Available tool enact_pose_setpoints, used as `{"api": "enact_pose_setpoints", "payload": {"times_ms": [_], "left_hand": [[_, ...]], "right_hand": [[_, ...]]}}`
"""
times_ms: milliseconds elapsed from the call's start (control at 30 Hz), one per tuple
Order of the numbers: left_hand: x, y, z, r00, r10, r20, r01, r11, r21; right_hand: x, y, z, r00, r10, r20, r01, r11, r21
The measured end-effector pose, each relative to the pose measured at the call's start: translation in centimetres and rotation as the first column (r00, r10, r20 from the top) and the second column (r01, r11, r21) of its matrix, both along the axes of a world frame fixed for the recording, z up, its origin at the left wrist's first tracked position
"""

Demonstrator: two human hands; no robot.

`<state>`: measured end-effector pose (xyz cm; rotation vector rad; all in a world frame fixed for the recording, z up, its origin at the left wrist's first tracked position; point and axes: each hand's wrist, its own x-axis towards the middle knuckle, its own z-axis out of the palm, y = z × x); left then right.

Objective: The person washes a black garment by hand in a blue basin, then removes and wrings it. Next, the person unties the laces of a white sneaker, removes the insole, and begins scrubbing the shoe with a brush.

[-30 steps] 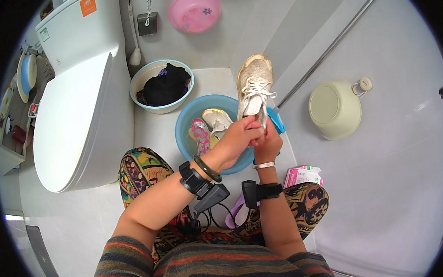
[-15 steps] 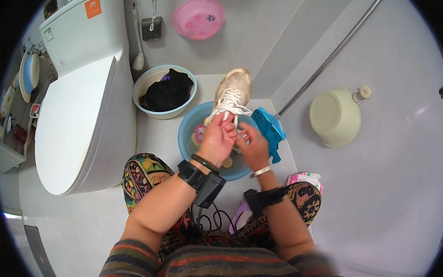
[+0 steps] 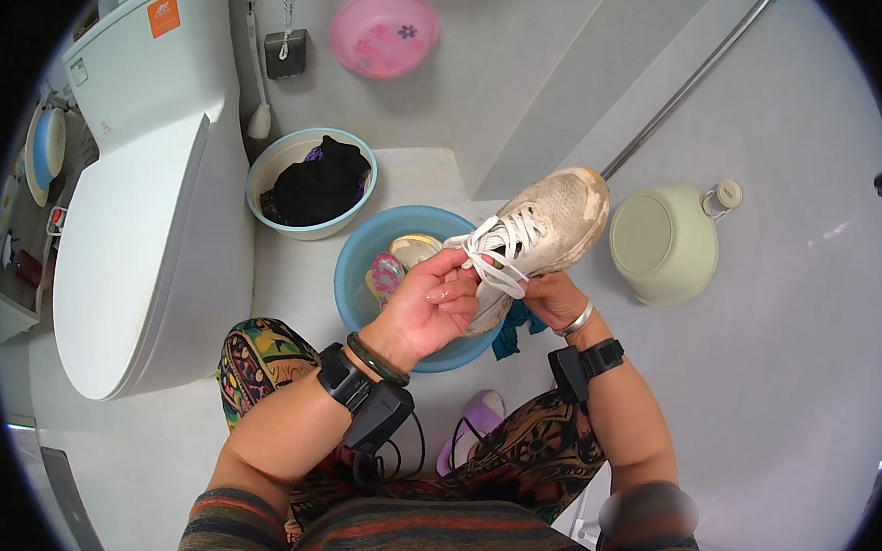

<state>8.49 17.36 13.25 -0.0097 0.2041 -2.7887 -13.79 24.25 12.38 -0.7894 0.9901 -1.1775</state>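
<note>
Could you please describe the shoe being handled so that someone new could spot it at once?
Right of the white toilet, above the blue basin, both hands hold a dirty white sneaker. Unlike the shoes in the basin, it is raised, with the left hand pinching its laces.

Single head view, worn high, aimed steeply down at the floor over the lap. Wide fisheye: straight edges bent near the rim, black corners all round. Forearms entering from the lower edge, hands close under the lens at centre. Toilet at left, pole at upper right. No second view to share ground with.
</note>
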Motion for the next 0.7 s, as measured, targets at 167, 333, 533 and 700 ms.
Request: {"api": "enact_pose_setpoints", "payload": {"times_ms": [167, 333, 533, 700], "left_hand": [[0.0, 0.0, 1.3, 0.938, 0.056, 0.341, 0.057, 0.948, -0.313], [0.9, -2.0, 2.0, 0.693, 0.531, 0.488, 0.506, 0.125, -0.854], [0.1, -3.8, 2.0, 0.672, 0.722, 0.164, 0.376, -0.141, -0.916], [-1.7, -2.6, 2.1, 0.653, 0.755, 0.067, 0.219, -0.103, -0.970]], "right_hand": [[-2.4, 1.0, -1.3, 0.993, -0.106, -0.043, 0.105, 0.994, -0.014], [-6.3, 1.8, -2.5, 0.983, -0.183, 0.012, 0.183, 0.983, -0.020], [-7.8, 2.0, -3.0, 0.980, -0.157, 0.121, 0.166, 0.984, -0.064], [-6.4, 1.3, -3.0, 0.971, -0.126, 0.204, 0.139, 0.989, -0.047]]}}
